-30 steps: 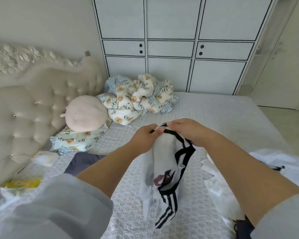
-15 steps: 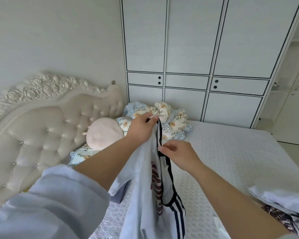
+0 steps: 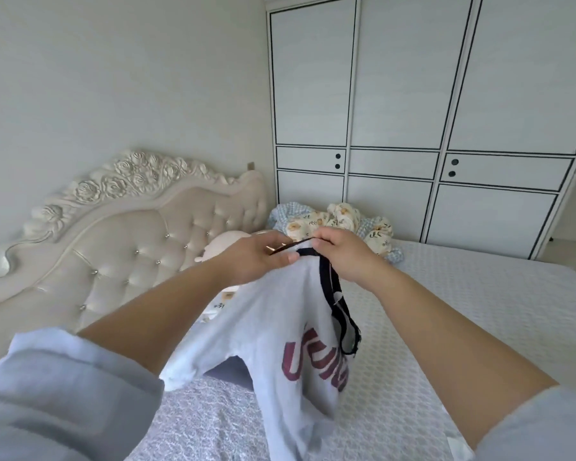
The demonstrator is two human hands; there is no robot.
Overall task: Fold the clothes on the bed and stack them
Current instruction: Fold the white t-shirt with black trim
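Note:
A white T-shirt (image 3: 280, 331) with dark trim and maroon lettering hangs in the air above the bed (image 3: 463, 321). My left hand (image 3: 253, 257) pinches its dark-edged top on the left. Close beside it, my right hand (image 3: 343, 251) grips the same edge, so the two hands nearly touch. The shirt drapes down between my forearms, lettering facing me. Part of a dark blue garment (image 3: 228, 369) shows on the bed beneath the shirt; most of it is hidden.
A crumpled floral and blue-check quilt (image 3: 340, 221) lies at the far end by the white wardrobe (image 3: 396, 128). A round pink plush (image 3: 223, 244) sits against the tufted headboard (image 3: 130, 247) on the left. The bed's right side shows bare textured cover.
My right hand has climbed up the dark edge to meet my left at the top. The shirt has turned, showing its lettering, and the view has tilted upward.

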